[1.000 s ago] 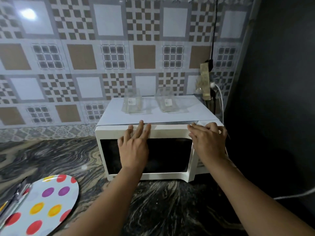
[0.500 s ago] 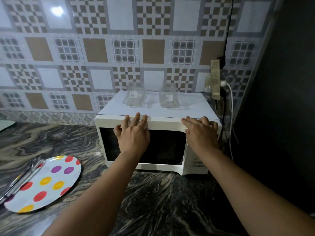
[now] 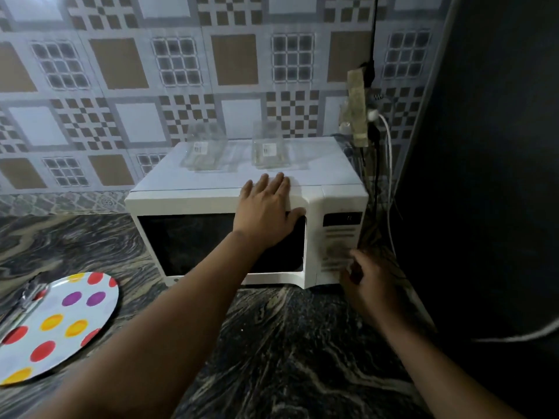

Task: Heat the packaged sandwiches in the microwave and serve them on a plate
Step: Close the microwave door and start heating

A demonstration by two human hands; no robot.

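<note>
Left hand [image 3: 266, 211] flat on microwave [image 3: 187, 202] top edge, right hand [image 3: 370, 285] at its lower panel.

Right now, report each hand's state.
Left hand: open, flat on the white microwave, holding nothing.
Right hand: curled at its control panel; cannot tell.

White microwave [image 3: 211, 204] with black door, plate [image 3: 27, 337] white with red, yellow, purple dots, dark swirled counter [image 3: 287, 343].
</note>
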